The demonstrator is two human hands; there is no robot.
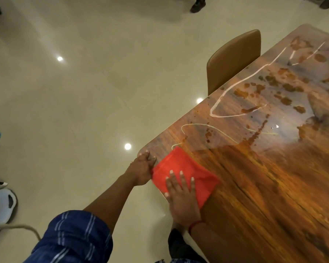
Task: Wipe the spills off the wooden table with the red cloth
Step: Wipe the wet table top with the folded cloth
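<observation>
A folded red cloth (186, 168) lies flat on the near left corner of the wooden table (273, 186). My right hand (182, 200) presses palm-down on the cloth's near part, fingers spread. My left hand (142, 168) grips the table's rounded corner edge, touching the cloth's left side. Brown spill blotches (285, 86) and thin pale streaks (235, 86) cover the far half of the table. A thin yellowish line (207, 128) curls just beyond the cloth. The near half of the tabletop looks glossy and smeared.
A tan chair (234, 59) is pushed against the table's far left side. Beige glossy floor (84, 111) spreads to the left, with ceiling-light reflections. White objects (0, 207) and a cord (23, 227) lie at the lower left. Other people's shoes (198, 4) stand at the top.
</observation>
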